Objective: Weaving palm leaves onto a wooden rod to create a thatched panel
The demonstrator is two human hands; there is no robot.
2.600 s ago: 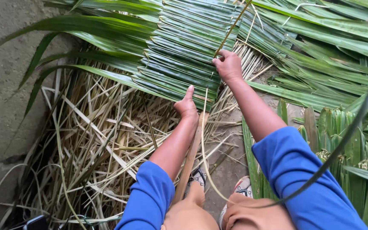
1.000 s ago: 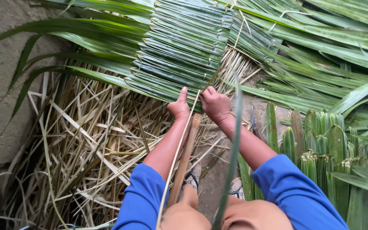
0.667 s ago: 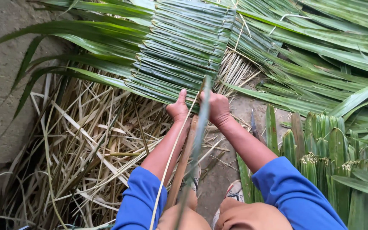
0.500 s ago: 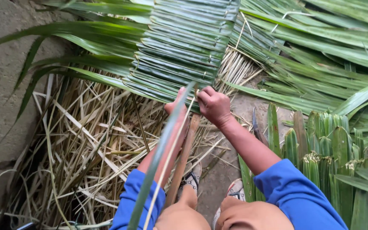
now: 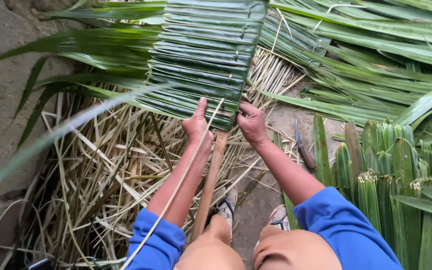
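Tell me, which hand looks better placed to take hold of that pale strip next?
The left hand, probably. The pale strip runs right past its fingers and along that forearm, while the right hand rests on the folded green leaf panel across the wooden stick.

- Leaf panel (image 5: 203, 60): top centre, lies over dry strips (image 5: 101, 170), w/ its near edge just ahead of both hands.
- Left hand (image 5: 198, 127): on panel's near edge, left of wooden stick (image 5: 210, 180).
- Right hand (image 5: 252, 125): on same edge, right of stick.
- Stick: runs betw. forearms, from knees up under panel.
- Thin strand (image 5: 176, 190): crosses over left forearm, up to panel.
- Knife (image 5: 304, 148): on ground, right of right wrist.
- Folded leaf bundle (image 5: 386, 170): right of knife.
- Loose fronds (image 5: 376, 55): behind bundle, right of panel.
- Sandals (image 5: 256, 215): near, betw. knees.
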